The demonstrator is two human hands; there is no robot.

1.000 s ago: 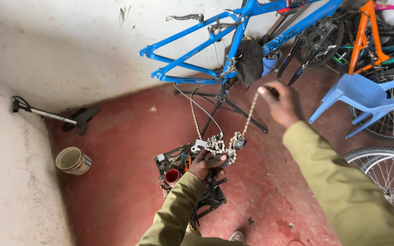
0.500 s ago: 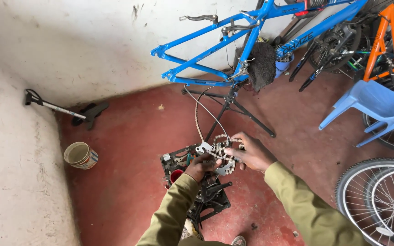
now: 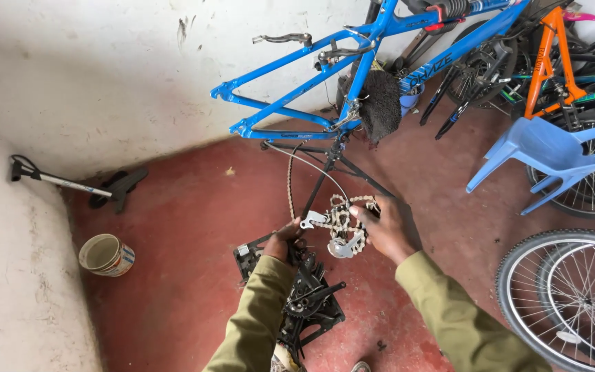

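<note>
Seen from the head camera, the left hand [image 3: 285, 240] pinched a silver rear derailleur [image 3: 339, 235] while the right hand [image 3: 383, 231] closed around a bunched bicycle chain [image 3: 347, 207], both held above the red floor [image 3: 187, 227]. A loose loop of chain could have slipped and tangled, or dropped onto the black tray of parts [image 3: 308, 303] below. The repair stand [image 3: 335, 165] carrying the blue frame [image 3: 325, 76] crowded the space just ahead. A blue plastic chair [image 3: 542, 148] and a wheel [image 3: 566, 296] hemmed in the right; a paint tin [image 3: 107, 255] and floor pump [image 3: 77, 184] lay well apart.
</note>
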